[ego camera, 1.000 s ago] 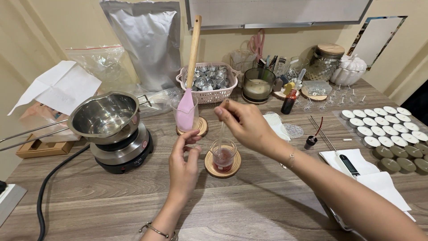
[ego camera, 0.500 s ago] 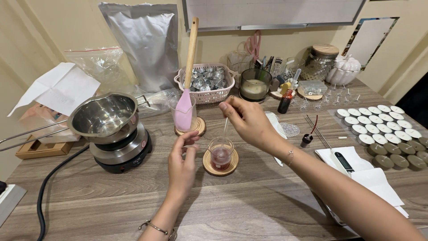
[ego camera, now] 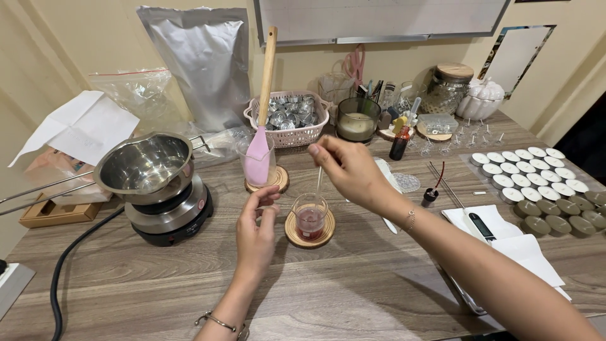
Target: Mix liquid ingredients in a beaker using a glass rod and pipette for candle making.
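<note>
A small clear glass with reddish liquid stands on a round wooden coaster near the table's middle. My right hand hovers above it, pinching a thin stick that reaches down into the glass. My left hand rests just left of the glass, fingers loosely curled and apart, fingertips close to its side. Behind stands a glass beaker on another coaster, holding a pink spatula with a wooden handle.
A steel pot sits on a small black hotplate at the left, its cord trailing forward. A pink basket, jars, a dropper bottle and rows of tealight cups crowd the back and right. White papers lie at the right.
My right hand has shifted slightly with the stick above the glass. My left hand has stayed beside the glass, its fingers a little nearer to it.
</note>
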